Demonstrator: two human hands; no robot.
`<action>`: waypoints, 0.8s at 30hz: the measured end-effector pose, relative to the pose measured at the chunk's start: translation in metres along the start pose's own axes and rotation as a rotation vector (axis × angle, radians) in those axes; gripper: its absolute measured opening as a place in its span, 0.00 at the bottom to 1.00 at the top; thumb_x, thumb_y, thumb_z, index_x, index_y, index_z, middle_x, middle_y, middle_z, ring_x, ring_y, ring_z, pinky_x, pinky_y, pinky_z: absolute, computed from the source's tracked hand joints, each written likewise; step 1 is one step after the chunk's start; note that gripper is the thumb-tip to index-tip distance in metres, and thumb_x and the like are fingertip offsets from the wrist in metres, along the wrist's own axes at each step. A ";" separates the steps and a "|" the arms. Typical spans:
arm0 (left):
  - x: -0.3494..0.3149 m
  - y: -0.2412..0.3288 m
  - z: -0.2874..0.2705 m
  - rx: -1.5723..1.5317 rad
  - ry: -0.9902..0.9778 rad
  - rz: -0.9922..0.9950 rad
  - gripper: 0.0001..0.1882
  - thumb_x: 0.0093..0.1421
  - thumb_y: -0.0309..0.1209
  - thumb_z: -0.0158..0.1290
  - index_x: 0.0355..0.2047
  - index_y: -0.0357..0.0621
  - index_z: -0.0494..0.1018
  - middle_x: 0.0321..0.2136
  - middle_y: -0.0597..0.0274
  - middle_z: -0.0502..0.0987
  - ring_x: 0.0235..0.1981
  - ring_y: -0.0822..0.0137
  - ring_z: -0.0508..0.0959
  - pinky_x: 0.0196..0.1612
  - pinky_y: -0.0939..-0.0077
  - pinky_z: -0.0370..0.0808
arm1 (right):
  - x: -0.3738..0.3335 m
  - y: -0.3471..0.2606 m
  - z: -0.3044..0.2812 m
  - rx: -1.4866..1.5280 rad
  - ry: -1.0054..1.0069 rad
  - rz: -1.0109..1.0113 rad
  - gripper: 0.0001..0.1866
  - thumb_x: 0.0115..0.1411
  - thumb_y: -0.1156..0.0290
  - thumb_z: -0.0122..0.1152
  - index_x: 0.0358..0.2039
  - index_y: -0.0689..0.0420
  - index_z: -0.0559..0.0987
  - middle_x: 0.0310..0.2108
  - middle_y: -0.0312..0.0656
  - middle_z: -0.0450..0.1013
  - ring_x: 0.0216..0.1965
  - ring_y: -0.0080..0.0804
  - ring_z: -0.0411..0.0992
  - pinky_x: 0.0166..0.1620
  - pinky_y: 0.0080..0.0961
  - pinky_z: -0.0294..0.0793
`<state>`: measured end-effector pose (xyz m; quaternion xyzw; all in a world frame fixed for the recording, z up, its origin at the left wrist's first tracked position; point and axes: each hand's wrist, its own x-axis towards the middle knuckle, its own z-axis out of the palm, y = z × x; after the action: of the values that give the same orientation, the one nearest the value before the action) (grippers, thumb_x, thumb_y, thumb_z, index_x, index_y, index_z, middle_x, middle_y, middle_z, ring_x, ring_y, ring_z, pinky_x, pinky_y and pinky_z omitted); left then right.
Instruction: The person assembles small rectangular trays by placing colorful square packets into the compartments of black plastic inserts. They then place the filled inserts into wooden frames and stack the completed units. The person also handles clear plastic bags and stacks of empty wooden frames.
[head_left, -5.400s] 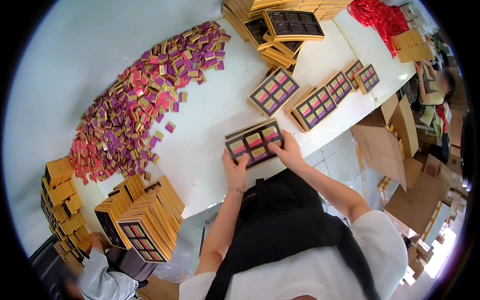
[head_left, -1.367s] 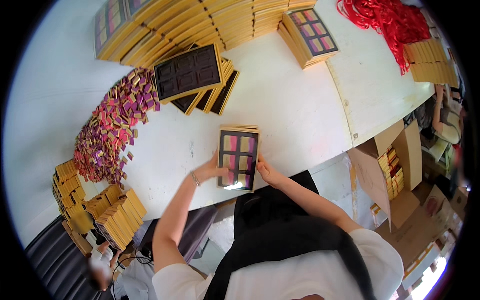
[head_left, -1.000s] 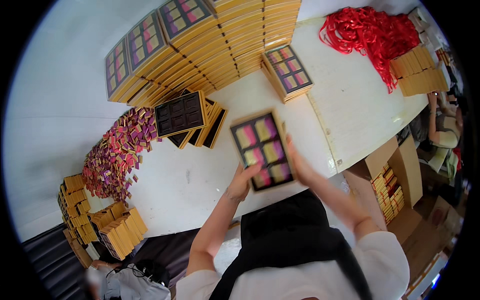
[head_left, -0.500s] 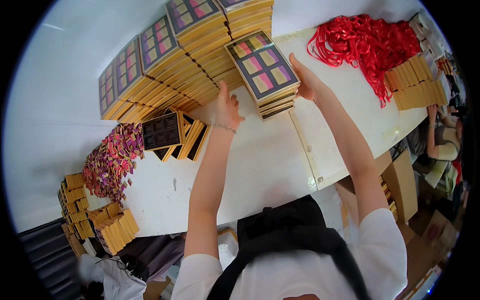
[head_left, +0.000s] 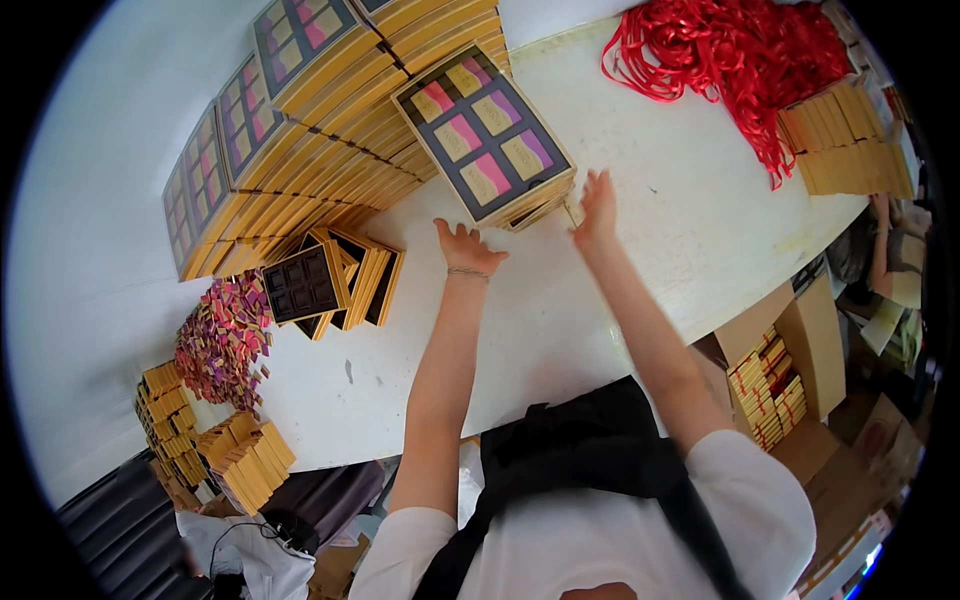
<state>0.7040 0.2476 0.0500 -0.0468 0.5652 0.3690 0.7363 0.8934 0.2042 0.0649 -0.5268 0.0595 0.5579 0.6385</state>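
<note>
A stack of flat gold-edged boxes (head_left: 485, 135) stands on the table, its top box showing pink, purple and gold pieces in dark compartments under a clear cover. My left hand (head_left: 470, 250) is open near the stack's front left edge, thumb and fingers spread and palm empty. To the right of the stack's front corner is my right hand (head_left: 597, 208), also open, fingers stretched out and holding nothing. A small gap seems to separate each hand from the boxes. Left of my left hand sit several open gold boxes with dark trays (head_left: 303, 284), loosely piled at angles.
Tall rows of packed boxes (head_left: 340, 150) line the wall. A heap of small wrapped pieces (head_left: 225, 340) lies at left, beside gold box stacks (head_left: 245, 460). Red ribbon (head_left: 730, 70) is piled far right near more boxes (head_left: 845, 140). A carton (head_left: 815, 345) stands below the table edge.
My right hand has come off the stack's right side and moved nearer to me. My left hand has also drawn back. The whole view has shifted a little.
</note>
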 end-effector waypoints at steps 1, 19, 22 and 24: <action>0.005 -0.003 0.016 -0.022 -0.145 0.070 0.47 0.57 0.69 0.38 0.68 0.55 0.46 0.68 0.61 0.48 0.68 0.57 0.47 0.63 0.42 0.50 | -0.004 0.009 0.017 0.136 0.017 0.013 0.42 0.60 0.33 0.33 0.67 0.48 0.54 0.69 0.40 0.45 0.70 0.37 0.38 0.62 0.64 0.28; 0.040 -0.049 0.021 0.012 -0.338 0.222 0.29 0.65 0.57 0.41 0.59 0.54 0.63 0.51 0.71 0.73 0.52 0.72 0.71 0.53 0.74 0.70 | 0.011 0.053 0.053 0.555 -0.056 -0.092 0.37 0.61 0.35 0.38 0.60 0.51 0.66 0.57 0.39 0.66 0.57 0.40 0.65 0.59 0.41 0.66; 0.016 -0.053 0.037 -0.109 -0.358 0.180 0.22 0.63 0.47 0.50 0.53 0.52 0.68 0.51 0.66 0.74 0.51 0.64 0.72 0.54 0.66 0.70 | 0.016 0.045 0.046 0.576 -0.148 -0.101 0.32 0.64 0.42 0.40 0.60 0.52 0.66 0.56 0.40 0.67 0.56 0.42 0.66 0.59 0.43 0.66; 0.015 -0.042 0.025 -0.053 -0.347 0.206 0.29 0.64 0.55 0.45 0.58 0.52 0.65 0.54 0.67 0.71 0.55 0.66 0.69 0.58 0.70 0.66 | -0.012 0.027 0.051 0.259 0.040 -0.012 0.33 0.62 0.40 0.40 0.57 0.52 0.68 0.52 0.35 0.70 0.53 0.35 0.68 0.52 0.40 0.71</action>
<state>0.7505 0.2365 0.0310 0.0561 0.4220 0.4595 0.7795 0.8419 0.2289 0.0784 -0.4511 0.1406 0.5310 0.7034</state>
